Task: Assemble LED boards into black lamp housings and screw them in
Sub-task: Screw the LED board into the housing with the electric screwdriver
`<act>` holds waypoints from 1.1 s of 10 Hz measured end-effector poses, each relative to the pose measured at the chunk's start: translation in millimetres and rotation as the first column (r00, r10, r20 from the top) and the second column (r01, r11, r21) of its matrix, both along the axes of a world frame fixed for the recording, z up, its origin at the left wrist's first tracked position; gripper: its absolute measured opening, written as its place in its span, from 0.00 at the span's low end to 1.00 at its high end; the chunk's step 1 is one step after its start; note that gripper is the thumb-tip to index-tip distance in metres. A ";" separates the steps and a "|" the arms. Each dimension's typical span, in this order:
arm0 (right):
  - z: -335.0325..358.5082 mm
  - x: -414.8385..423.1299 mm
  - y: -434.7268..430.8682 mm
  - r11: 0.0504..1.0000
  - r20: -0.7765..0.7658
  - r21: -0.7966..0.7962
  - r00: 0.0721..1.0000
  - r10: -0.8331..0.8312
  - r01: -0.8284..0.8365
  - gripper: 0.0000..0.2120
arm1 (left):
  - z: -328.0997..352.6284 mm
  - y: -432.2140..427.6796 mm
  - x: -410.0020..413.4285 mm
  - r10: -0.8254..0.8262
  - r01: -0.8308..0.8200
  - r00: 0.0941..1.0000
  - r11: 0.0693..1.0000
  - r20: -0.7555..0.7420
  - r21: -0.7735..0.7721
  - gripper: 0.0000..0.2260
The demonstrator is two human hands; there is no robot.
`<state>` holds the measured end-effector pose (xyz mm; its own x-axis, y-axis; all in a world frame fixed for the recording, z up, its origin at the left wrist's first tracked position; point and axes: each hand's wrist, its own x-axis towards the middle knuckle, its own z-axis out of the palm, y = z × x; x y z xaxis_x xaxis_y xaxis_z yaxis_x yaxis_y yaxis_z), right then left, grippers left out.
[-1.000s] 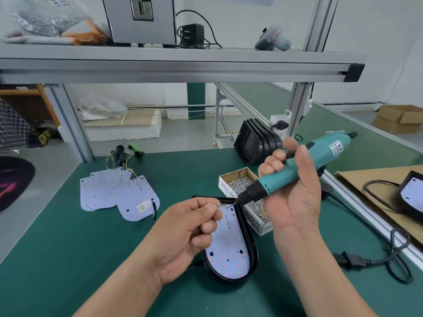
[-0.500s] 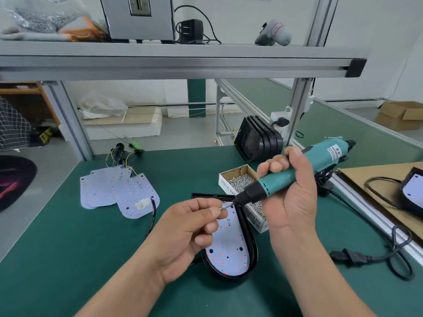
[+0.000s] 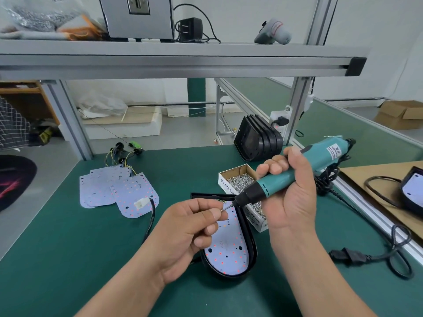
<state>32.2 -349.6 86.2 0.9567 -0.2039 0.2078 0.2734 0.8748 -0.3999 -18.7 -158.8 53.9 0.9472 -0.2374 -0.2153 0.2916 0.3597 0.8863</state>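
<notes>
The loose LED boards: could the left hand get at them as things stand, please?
Probably yes: only bare mat and a thin cable lie between the left hand and the loose LED boards, though its fingers pinch a screw.

Black lamp housing [image 3: 253, 248]: rounded shell, flat on green worktop [image 3: 68, 248], near centre; pale LED board [image 3: 226, 250] seated inside, red dots up.
Loose LED boards [image 3: 119, 191]: overlapping, wired, flat, far left.
Spare housings [image 3: 258, 140]: stacked on edge, far right of centre.
Screw box [image 3: 238, 179]: open, just right of housing.
Teal screwdriver [image 3: 297, 165]: in right hand [image 3: 290, 202] grip, tilted, bit tip meeting screw [image 3: 221, 209] pinched by left hand [image 3: 190, 229].
</notes>
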 end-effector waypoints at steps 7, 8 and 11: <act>-2.3 -1.1 1.1 1.000 -0.008 -0.031 1.000 -0.002 0.002 0.05 | -5.6 1.8 1.4 -0.002 -0.001 0.999 0.998 0.039 0.069 0.06; -2.5 -0.7 0.5 0.999 -0.002 -0.035 1.000 0.000 0.000 0.04 | -5.5 1.6 1.3 0.000 -0.002 0.999 0.998 0.034 0.065 0.07; -2.4 -1.6 -0.1 0.999 -0.001 -0.040 1.000 -0.002 0.002 0.04 | -4.2 1.1 0.8 0.002 -0.004 1.000 0.998 0.026 0.066 0.07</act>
<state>30.6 -349.6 83.8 0.9565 -0.1971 0.2149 0.2744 0.8578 -0.4347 -17.9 -157.7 49.6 0.9534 -0.2206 -0.2059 0.2674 0.3009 0.9154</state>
